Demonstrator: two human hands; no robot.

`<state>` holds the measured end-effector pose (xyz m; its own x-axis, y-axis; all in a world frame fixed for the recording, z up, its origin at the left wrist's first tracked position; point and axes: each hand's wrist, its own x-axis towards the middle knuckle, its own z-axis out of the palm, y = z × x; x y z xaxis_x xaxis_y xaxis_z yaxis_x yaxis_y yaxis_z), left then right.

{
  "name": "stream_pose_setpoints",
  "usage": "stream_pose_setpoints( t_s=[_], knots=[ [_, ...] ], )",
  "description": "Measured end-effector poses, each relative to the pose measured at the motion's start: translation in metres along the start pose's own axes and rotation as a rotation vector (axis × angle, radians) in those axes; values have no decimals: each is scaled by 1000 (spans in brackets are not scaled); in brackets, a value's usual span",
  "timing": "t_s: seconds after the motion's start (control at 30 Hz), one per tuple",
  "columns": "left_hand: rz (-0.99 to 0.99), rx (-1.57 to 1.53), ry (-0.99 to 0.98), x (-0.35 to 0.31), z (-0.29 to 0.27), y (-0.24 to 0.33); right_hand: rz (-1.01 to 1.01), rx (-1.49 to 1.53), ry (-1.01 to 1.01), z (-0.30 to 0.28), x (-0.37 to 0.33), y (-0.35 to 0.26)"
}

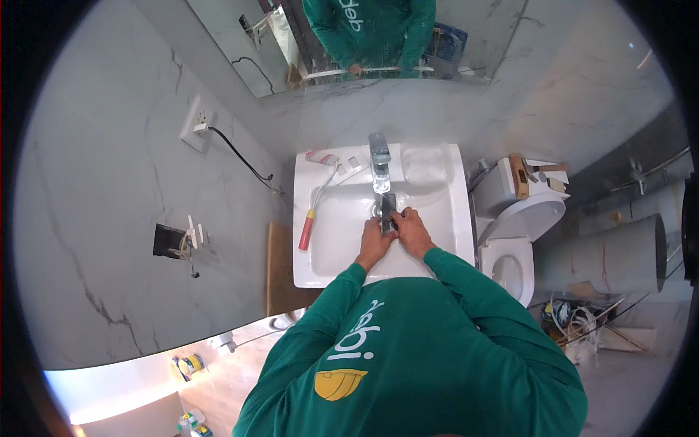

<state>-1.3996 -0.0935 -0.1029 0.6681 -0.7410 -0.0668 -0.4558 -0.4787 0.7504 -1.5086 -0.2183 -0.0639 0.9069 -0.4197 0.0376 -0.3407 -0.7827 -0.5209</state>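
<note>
From the head camera, the left hand and right hand both pinch a small dark tool, maybe a phone, over the white sink under the tap. A loose grip could drop it into the bowl.

glossy white sink, shiny metal tap

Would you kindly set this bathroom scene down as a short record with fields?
Setting: white washbasin against a marbled wall
Left hand: grips a dark flat tool over the basin
Right hand: grips the same tool from the other side
Above the hands: chrome tap
In the basin: red-handled screwdriver
Beside it: white toilet with a hammer on the cistern
</note>
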Motion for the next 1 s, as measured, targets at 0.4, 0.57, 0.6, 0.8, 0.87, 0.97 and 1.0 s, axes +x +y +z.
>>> stream_pose_setpoints(
  t_s=[0.4, 0.57, 0.6, 0.8, 0.87, 0.97, 1.0],
  knots=[
    [306, -238, 308, 26, -144, 110, 178, -126, -134, 6, 16, -8],
    [107, -325, 131, 98, -161, 135, 180, -83, -104, 7, 19, -12],
    [95, -316, 104, 110, -157, 131, 162, -82, -90, 6, 22, -14],
    [-28, -662, -10, 118, -133, 121, 148, -117, -74, 11, 28, -4],
    [-31, -727, -14, 117, -129, 121, 155, -120, -72, 13, 26, -3],
    [-25, -765, -35, 118, -128, 119, 177, -110, -80, 12, 27, -7],
    [-21, -767, -50, 118, -128, 118, 177, -110, -85, 12, 27, -6]
  ],
)
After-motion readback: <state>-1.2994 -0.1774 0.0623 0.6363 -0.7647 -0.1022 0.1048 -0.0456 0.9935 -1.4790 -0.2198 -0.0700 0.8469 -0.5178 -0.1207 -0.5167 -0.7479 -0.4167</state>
